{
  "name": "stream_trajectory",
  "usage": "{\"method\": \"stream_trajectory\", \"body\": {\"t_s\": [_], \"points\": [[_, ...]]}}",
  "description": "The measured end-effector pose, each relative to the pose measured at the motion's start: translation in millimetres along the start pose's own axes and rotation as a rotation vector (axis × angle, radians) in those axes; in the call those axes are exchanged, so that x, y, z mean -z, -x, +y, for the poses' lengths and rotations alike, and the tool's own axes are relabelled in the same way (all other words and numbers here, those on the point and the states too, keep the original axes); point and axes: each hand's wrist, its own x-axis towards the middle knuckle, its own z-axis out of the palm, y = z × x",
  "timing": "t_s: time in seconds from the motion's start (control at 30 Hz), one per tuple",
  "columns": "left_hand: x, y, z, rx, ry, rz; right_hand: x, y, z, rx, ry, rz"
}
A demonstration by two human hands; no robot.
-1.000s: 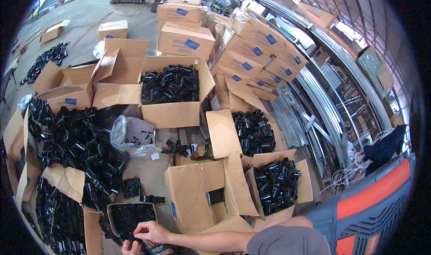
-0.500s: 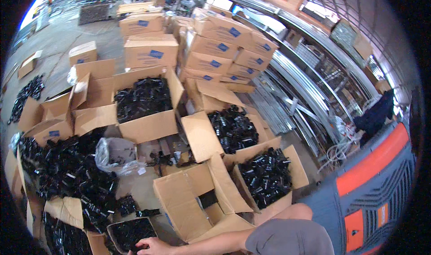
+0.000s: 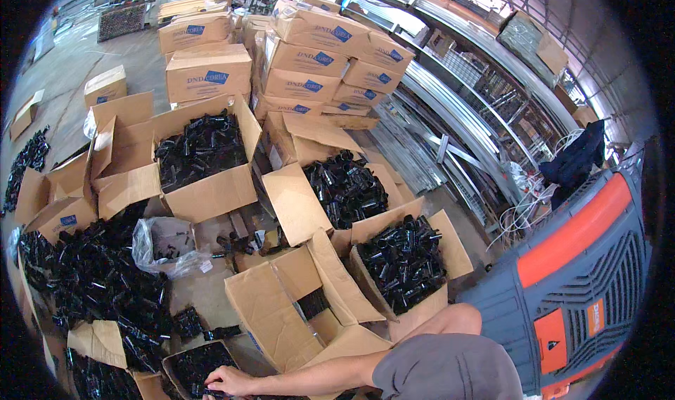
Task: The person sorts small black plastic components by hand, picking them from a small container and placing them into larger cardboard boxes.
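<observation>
- Right hand point(image 3: 230, 382) at bottom edge, fingers bent down over small black parts point(image 3: 200, 361); can't tell if pinching. Left hand not made out, grip can't tell.
- Those parts fill a small open brown cardboard box point(image 3: 169, 370), under/beside right fingers.
- Just right: larger open brown cardboard carton point(image 3: 264, 312).
- Beyond: open carton of shiny black pieces point(image 3: 401, 266); crumpled clear plastic bag point(image 3: 146, 249).
- Far: stacked closed brown cardboard boxes point(image 3: 306, 83).
</observation>
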Motion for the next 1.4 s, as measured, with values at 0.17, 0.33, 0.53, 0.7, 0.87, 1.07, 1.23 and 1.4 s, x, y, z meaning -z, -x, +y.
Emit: {"method": "stream_trajectory", "body": {"t_s": [0.17,0.33,0.53,0.7,0.87,1.07,1.23,1.4], "points": [[4.7,2.1,0.1,0.004,0.013,0.022,16.7,-12.4,-34.3,0.184,0.424,0.203],[11.3,-6.9,-14.0,0.021,0.035,0.024,6.8,-30.6,-4.5,0.103,1.166,0.043],[7.1,1.9,1.0,-0.005,0.077,0.079,-1.6,-52.1,-9.6,0.119,1.180,0.029],[3.9,0.8,-2.2,0.007,0.128,0.082,6.9,-50.1,-1.7,0.111,1.202,0.043],[8.5,0.8,-8.0,-0.008,0.168,0.092,4.7,-45.1,12.9,0.253,1.249,0.227],[2.5,7.1,0.5,-0.020,0.203,0.101,10.3,-37.2,-9.3,0.222,1.317,0.093],[5.1,2.4,-7.1,-0.019,0.239,0.099,7.7,-39.7,2.6,0.222,1.294,0.083],[10.3,0.5,-15.5,-0.019,0.266,0.071,7.2,-27.3,-7.5,0.063,1.221,-0.041]]}}
